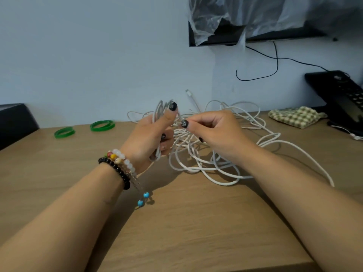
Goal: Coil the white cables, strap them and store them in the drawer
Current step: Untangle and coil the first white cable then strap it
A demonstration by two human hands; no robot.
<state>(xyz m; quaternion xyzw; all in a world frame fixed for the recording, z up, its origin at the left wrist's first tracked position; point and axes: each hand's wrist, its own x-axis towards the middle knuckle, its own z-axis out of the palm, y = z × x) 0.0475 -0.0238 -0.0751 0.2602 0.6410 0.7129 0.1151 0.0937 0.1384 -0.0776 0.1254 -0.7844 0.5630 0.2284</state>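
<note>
Left hand [151, 134] grips blurred, seemingly looped white cable [160, 112]; right hand [214, 128] pinches strand.

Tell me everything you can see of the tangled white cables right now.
The thin, round white cables lie in a loose tangle on the brown wooden desk, loops sprawling right. The left hand grips a small upright coil of several turns; the right hand pinches a strand beside it. One white connector end sticks up behind. No strap is on them.
</note>
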